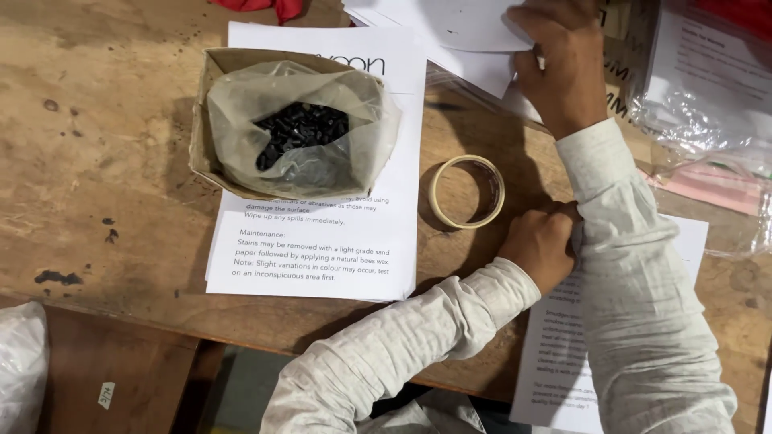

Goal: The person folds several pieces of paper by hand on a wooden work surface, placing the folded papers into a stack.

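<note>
Nearest the camera, two pale, lightly patterned sleeves are seen crossing over the near edge of a worn wooden table. The left hand is curled into a loose fist and rested on the tabletop, its knuckles just beside a roll of clear tape lying flat; whether anything is enclosed in the fist cannot be told. The right hand is stretched farther across the table and laid on a stack of white sheets at the far edge, the fingers bent over the paper's edge (a pinch on the top sheet appears likely, though the fingertips are partly hidden). Under the right forearm a printed sheet is partly covered, overhanging the near edge of the table. To the left of the tape, a second printed leaflet is spread flat, and on its upper half an open cardboard box is set, lined with a crumpled translucent plastic bag in which a heap of small black pieces is held. Clear plastic sleeves with papers inside are piled at the right, and a scrap of red cloth is visible at the top edge.
</note>
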